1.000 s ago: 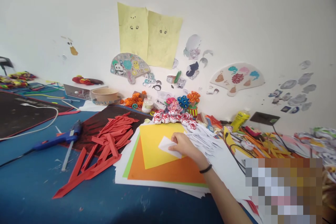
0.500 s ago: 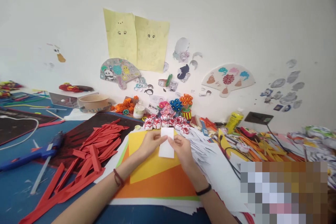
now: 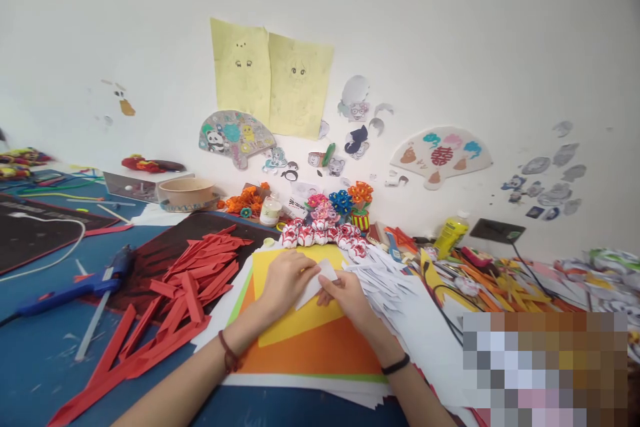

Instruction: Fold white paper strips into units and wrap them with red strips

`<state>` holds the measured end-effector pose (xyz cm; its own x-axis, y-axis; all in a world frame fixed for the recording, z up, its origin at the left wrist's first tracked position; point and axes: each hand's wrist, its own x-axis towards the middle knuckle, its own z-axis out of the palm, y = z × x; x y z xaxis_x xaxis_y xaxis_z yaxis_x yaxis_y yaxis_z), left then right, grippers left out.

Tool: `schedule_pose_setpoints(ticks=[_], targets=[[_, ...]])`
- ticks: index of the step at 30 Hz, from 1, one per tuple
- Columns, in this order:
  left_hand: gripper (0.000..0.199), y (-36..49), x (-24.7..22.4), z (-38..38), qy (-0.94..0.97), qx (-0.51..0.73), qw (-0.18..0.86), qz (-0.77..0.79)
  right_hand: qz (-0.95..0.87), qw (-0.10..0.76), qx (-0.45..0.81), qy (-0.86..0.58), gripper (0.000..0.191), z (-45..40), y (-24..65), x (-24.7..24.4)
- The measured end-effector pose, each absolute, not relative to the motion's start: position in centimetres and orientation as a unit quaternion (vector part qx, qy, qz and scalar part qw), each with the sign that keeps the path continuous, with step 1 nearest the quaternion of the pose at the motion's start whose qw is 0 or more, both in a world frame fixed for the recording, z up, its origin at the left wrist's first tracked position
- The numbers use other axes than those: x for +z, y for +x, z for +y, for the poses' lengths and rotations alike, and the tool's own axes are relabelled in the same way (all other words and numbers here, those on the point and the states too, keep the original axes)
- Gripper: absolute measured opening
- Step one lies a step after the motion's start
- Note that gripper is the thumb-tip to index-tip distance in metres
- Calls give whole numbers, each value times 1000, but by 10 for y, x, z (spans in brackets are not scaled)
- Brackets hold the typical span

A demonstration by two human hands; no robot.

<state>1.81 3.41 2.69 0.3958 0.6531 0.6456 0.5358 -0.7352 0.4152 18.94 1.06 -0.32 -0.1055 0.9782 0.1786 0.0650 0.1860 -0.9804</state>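
Observation:
A small white paper strip (image 3: 327, 270) is pinched between both of my hands, tilted over the stack of coloured sheets. My left hand (image 3: 287, 281) grips its left side, fingers curled across it. At its right side, my right hand (image 3: 345, 290) holds the strip between thumb and fingers. Part of the paper is hidden behind the fingers. Beneath the hands lies a yellow sheet (image 3: 280, 327), on top of an orange sheet (image 3: 320, 353). Just beyond are red-and-white folded paper flowers (image 3: 320, 235).
Folded red paper strips (image 3: 200, 280) pile up on the left, beside a blue glue gun (image 3: 75, 293). White strips (image 3: 387, 280) lie to the right. A yellow bottle (image 3: 451, 235), a cable and orange strips (image 3: 520, 280) stand farther right. A round container (image 3: 187, 195) sits near the wall.
The white strip has gone from upright and flat toward me to slanted, its upper part turned to the right. My left hand has shifted over more of it. The view has swung slightly left.

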Motion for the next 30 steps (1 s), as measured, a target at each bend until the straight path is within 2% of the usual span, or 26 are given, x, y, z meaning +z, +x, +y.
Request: schedule_pose_setpoints(ticks=[7, 11, 18, 27, 30], targets=[[23, 16, 20, 24, 875, 338, -251, 239, -501, 547, 511, -434, 42, 8, 190, 6], [26, 18, 21, 25, 865, 304, -353, 186, -511, 544, 523, -412, 39, 6, 188, 8], [30, 20, 25, 24, 866, 272, -380, 179, -512, 560, 510, -405, 32, 6, 190, 12], [30, 15, 29, 22, 880, 259, -346, 194, -543, 567, 476, -397, 37, 4, 189, 17], [25, 16, 29, 20, 888, 270, -297, 223, -567, 553, 449, -414, 38, 4, 191, 17]])
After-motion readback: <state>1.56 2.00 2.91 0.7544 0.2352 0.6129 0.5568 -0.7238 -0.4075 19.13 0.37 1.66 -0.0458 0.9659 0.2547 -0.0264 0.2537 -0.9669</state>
